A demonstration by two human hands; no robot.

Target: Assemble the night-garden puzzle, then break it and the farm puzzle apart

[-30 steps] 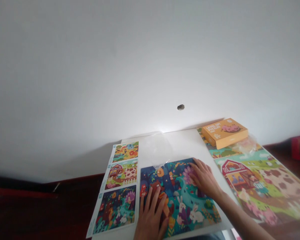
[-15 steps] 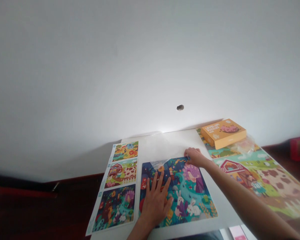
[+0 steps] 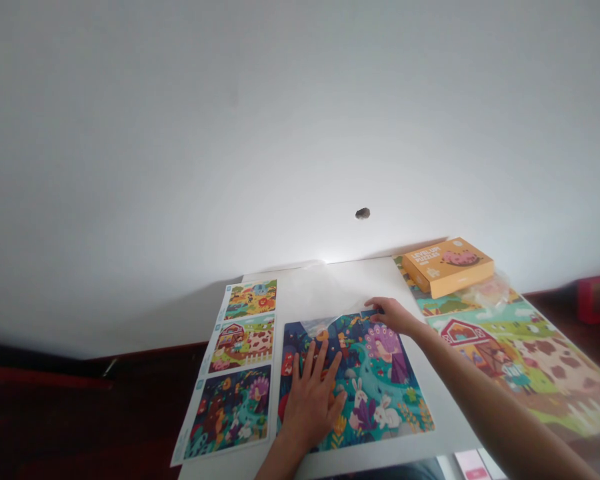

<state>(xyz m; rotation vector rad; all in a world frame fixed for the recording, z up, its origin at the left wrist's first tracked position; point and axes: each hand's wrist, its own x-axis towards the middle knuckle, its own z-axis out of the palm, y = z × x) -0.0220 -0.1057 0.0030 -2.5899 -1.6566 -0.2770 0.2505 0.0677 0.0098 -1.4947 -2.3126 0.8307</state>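
Observation:
A jigsaw puzzle [image 3: 380, 380] of a dark forest, with white rabbits and a purple peacock, lies flat on the white table. My left hand [image 3: 313, 400] rests palm down on its left half, fingers spread, covering part of the picture. At the puzzle's top right edge is my right hand [image 3: 390, 315], its index finger reaching left and its thumb lower, apart. A thin seam shows in the puzzle beside these fingertips. Toward the top left the puzzle's outline has a notch, where something clear and shiny [image 3: 320, 325] shows.
A sheet with three small pictures [image 3: 240, 353] lies left; its lowest matches the forest. On the right, a farm picture [image 3: 525, 360] lies below an orange puzzle box [image 3: 447, 265] and clear plastic [image 3: 490, 291]. The wall [image 3: 300, 133] behind has a small hole [image 3: 363, 213].
My right hand has shifted slightly left along the puzzle's top edge, and its index finger has straightened out. My left hand stays in place on the puzzle.

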